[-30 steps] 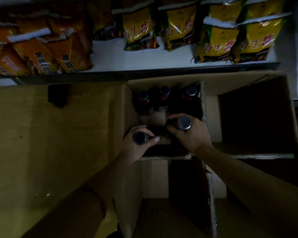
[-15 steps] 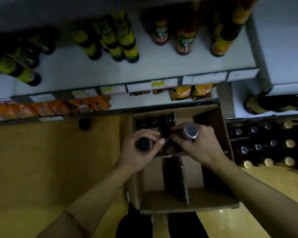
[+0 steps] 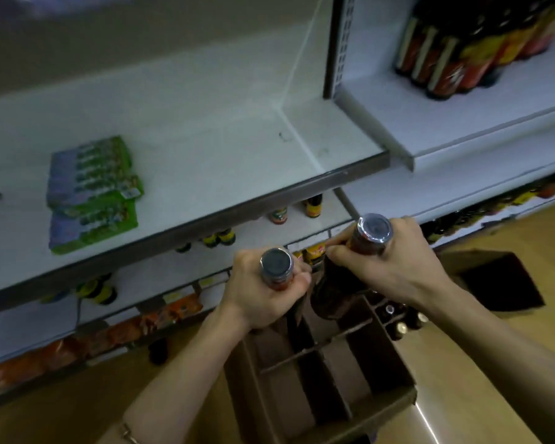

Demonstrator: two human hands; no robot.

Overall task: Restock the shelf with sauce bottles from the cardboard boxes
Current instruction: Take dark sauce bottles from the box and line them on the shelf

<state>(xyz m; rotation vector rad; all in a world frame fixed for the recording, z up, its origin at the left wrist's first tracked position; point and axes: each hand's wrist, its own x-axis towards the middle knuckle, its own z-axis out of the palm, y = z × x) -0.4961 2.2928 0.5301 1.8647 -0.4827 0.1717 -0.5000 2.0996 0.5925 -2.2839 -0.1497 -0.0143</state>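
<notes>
My left hand (image 3: pixel 257 293) grips the neck of a dark sauce bottle (image 3: pixel 277 267) with a silver cap. My right hand (image 3: pixel 394 264) grips the neck of a second dark sauce bottle (image 3: pixel 370 235), held slightly higher. Both bottles hang above the open cardboard box (image 3: pixel 321 382) with cardboard dividers on the floor below. A few capped bottles (image 3: pixel 398 318) still stand in its far cells. In front of my hands runs a wide white shelf (image 3: pixel 205 149), mostly bare on its right half.
Green and purple packets (image 3: pixel 93 190) lie on the white shelf's left. Small sauce bottles (image 3: pixel 218 237) stand on the lower shelf, orange snack bags (image 3: pixel 161 315) below that. Tall dark bottles (image 3: pixel 455 56) fill the right-hand shelf bay. A second cardboard box (image 3: pixel 494 280) sits at right.
Both hands have lifted their bottles out of the box and up toward the shelves. The view has tilted up from the box to the upper white shelf.
</notes>
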